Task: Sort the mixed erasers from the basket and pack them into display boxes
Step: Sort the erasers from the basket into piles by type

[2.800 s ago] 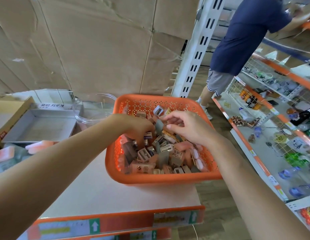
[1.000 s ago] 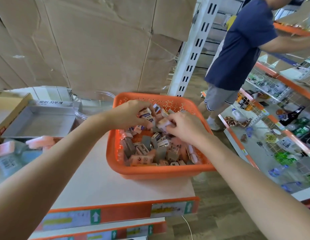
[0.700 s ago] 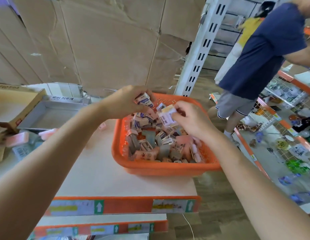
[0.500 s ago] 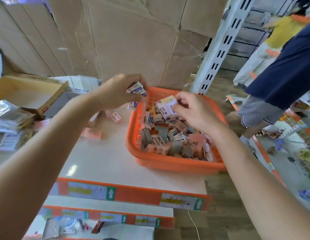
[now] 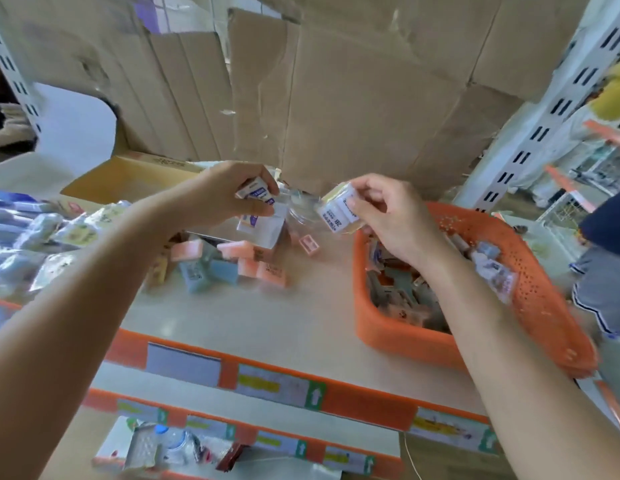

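1. The shelf top [image 5: 267, 323] carries it all. The orange basket [image 5: 398, 337] sits at its right end and an open cardboard box [image 5: 128, 178] at the back left.
2. The basket holds a jumble of mixed erasers [image 5: 405, 292] and lies under the right forearm, to the right of both hands.
3. The left hand [image 5: 221, 199] has its fingers curled round a few blue-labelled white erasers [image 5: 258, 195]. It hangs over the left half of the shelf and is the hand nearer the cardboard box.
4. The right hand [image 5: 391, 220] pinches a white-and-yellow eraser block [image 5: 336, 211], thumb on its near face. The block juts left from the fingertips, just past the basket's left rim.
5. Loose pink and blue erasers [image 5: 232, 265] lie below the left hand. Packing likely means carrying both loads further left.
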`<action>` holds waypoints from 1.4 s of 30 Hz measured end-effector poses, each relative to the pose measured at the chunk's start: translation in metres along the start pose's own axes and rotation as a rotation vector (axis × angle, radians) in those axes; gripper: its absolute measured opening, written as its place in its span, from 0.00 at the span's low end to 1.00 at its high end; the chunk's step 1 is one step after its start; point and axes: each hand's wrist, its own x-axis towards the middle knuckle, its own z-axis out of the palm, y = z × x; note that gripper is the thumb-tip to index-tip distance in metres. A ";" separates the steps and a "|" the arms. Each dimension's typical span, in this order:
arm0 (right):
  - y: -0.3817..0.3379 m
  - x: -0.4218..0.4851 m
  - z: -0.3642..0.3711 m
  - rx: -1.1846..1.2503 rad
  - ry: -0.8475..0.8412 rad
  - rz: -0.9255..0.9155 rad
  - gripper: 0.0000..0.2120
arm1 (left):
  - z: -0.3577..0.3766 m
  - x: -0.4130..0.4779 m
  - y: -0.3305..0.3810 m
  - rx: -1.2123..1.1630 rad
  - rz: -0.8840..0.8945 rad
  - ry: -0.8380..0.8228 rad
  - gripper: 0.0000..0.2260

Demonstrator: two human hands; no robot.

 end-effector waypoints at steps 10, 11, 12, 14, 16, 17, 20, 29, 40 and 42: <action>-0.042 0.023 0.082 0.062 0.056 0.078 0.06 | -0.056 -0.011 -0.075 0.038 0.100 -0.169 0.09; -0.044 0.023 0.088 0.060 0.061 0.087 0.07 | -0.060 -0.014 -0.080 0.030 0.109 -0.168 0.09; -0.045 0.023 0.094 0.055 0.058 0.100 0.07 | -0.063 -0.017 -0.085 0.024 0.112 -0.164 0.10; -0.049 0.023 0.103 0.058 0.037 0.130 0.07 | -0.070 -0.024 -0.094 0.022 0.113 -0.150 0.09; -0.054 0.024 0.110 0.071 0.018 0.145 0.08 | -0.077 -0.030 -0.101 0.029 0.121 -0.127 0.09; -0.058 0.024 0.113 0.078 0.010 0.147 0.07 | -0.080 -0.033 -0.105 0.031 0.123 -0.117 0.09; -0.070 0.023 0.120 0.074 -0.003 0.138 0.07 | -0.085 -0.043 -0.112 0.041 0.107 -0.096 0.10; -0.089 0.023 0.164 0.197 -0.100 0.185 0.05 | -0.104 -0.077 -0.129 0.054 0.022 -0.014 0.10; -0.133 0.050 0.220 0.153 -0.006 0.135 0.09 | -0.154 -0.100 -0.212 0.132 -0.001 -0.124 0.12; -0.143 0.052 0.233 0.152 0.011 0.149 0.07 | -0.163 -0.102 -0.229 0.152 0.017 -0.186 0.12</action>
